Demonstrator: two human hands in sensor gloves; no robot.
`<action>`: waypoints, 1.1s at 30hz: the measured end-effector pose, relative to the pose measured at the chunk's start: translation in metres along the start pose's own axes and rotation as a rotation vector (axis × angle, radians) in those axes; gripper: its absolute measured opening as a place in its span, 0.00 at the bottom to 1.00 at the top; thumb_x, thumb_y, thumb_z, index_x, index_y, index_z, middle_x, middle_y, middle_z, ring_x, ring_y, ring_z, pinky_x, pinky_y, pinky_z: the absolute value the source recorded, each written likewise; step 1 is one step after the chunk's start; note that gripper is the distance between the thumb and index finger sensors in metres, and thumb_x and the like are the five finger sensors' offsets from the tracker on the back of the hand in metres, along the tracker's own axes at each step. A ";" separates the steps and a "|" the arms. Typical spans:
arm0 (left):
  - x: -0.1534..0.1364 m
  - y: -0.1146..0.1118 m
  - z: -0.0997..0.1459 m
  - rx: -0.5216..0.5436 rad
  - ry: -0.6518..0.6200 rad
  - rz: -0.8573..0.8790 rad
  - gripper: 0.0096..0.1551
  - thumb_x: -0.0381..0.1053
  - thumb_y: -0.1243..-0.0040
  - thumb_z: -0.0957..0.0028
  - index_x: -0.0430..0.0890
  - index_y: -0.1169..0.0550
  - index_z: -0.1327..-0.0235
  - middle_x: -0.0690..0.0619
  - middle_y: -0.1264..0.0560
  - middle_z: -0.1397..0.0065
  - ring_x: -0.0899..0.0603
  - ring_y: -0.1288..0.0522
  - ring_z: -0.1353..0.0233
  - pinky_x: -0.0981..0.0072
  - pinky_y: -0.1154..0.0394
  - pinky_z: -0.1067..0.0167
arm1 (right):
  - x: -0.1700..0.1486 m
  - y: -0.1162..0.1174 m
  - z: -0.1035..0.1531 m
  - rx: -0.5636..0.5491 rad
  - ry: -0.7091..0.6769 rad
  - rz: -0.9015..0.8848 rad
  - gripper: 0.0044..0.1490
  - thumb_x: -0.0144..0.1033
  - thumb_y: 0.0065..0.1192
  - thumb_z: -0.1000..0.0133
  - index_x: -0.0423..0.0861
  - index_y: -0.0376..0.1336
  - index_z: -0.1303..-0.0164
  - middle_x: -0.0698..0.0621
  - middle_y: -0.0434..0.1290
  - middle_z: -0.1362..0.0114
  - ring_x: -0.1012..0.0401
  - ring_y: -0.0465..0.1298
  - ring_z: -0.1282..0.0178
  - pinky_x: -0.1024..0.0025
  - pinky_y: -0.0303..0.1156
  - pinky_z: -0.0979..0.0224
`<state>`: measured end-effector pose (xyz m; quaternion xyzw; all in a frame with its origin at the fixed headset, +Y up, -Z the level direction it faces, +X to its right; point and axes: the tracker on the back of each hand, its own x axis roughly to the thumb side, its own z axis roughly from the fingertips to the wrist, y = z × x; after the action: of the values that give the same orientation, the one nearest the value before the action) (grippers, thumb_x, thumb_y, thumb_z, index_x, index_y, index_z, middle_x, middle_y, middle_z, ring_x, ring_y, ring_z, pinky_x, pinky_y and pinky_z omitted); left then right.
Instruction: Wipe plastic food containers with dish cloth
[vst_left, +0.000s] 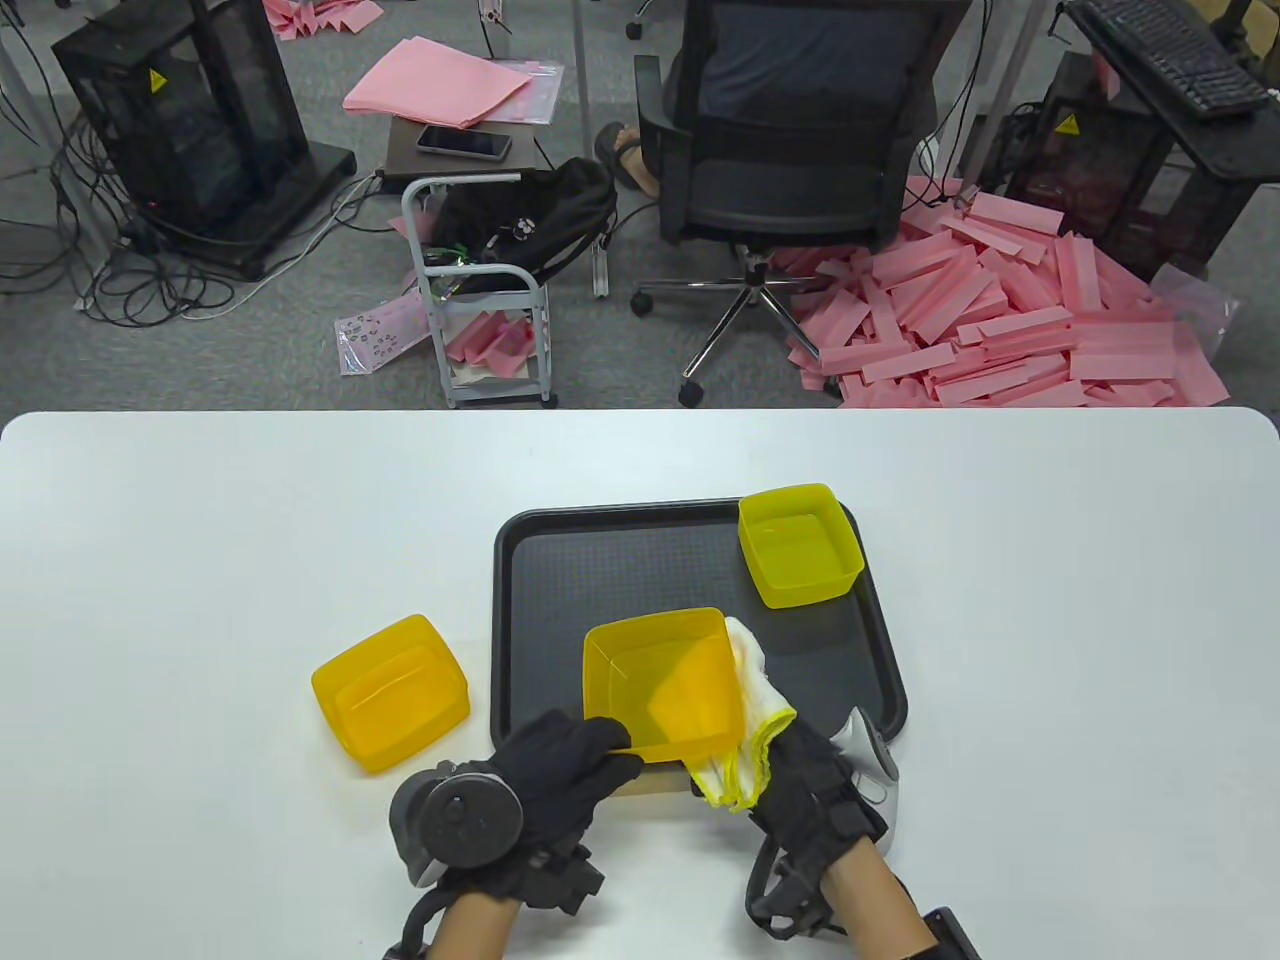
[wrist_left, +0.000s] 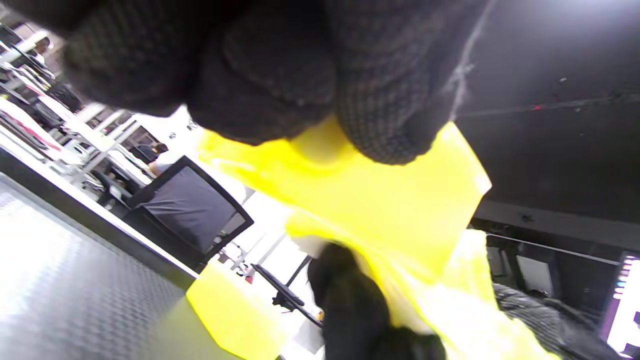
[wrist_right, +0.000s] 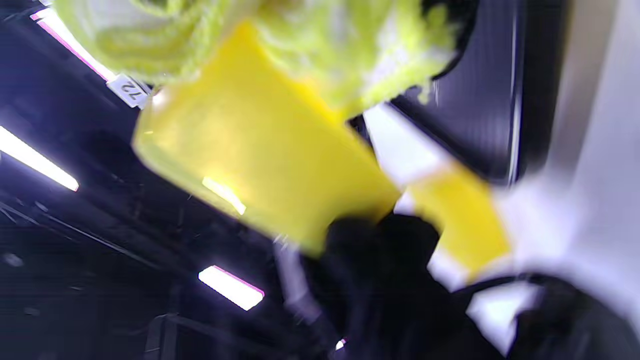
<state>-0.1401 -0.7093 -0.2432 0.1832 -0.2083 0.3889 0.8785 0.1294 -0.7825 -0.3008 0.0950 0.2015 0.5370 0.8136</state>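
My left hand (vst_left: 575, 760) grips the near rim of a yellow plastic container (vst_left: 665, 680), held tilted above the black tray (vst_left: 620, 560). My right hand (vst_left: 800, 770) holds a white dish cloth with a yellow edge (vst_left: 750, 720) against the container's right outer side. The left wrist view shows my fingers (wrist_left: 380, 95) pinching the yellow wall (wrist_left: 380, 210). The right wrist view shows the cloth (wrist_right: 310, 45) over the container (wrist_right: 260, 165). A second yellow container (vst_left: 800, 545) stands on the tray's far right corner. A third (vst_left: 390, 692) lies on the table left of the tray.
The white table (vst_left: 200, 520) stretches wide to both sides of the tray. Beyond its far edge are an office chair (vst_left: 790, 150), a small cart (vst_left: 480, 290) and a heap of pink foam strips (vst_left: 1010, 320) on the floor.
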 end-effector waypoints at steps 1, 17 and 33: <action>0.000 0.000 0.000 0.010 0.006 0.008 0.23 0.60 0.28 0.58 0.48 0.12 0.56 0.51 0.13 0.69 0.41 0.16 0.63 0.51 0.19 0.64 | 0.007 -0.002 0.001 -0.065 -0.023 0.113 0.40 0.52 0.35 0.29 0.44 0.35 0.14 0.44 0.61 0.21 0.46 0.72 0.35 0.57 0.76 0.37; -0.001 0.003 0.001 0.046 0.100 -0.050 0.22 0.57 0.33 0.53 0.46 0.13 0.54 0.52 0.13 0.70 0.42 0.16 0.64 0.52 0.19 0.66 | 0.044 0.043 0.044 -0.403 -0.624 1.202 0.39 0.51 0.62 0.39 0.47 0.50 0.24 0.48 0.71 0.35 0.48 0.78 0.46 0.59 0.81 0.49; -0.004 0.000 0.002 0.039 0.195 0.100 0.25 0.54 0.43 0.49 0.43 0.15 0.47 0.51 0.12 0.67 0.42 0.15 0.62 0.52 0.18 0.66 | 0.018 0.100 0.042 -0.192 -0.724 1.596 0.40 0.55 0.65 0.40 0.48 0.51 0.26 0.51 0.72 0.39 0.52 0.80 0.49 0.63 0.82 0.52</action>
<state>-0.1430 -0.7131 -0.2435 0.1508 -0.1230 0.4521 0.8705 0.0698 -0.7235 -0.2302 0.3028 -0.2412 0.8968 0.2142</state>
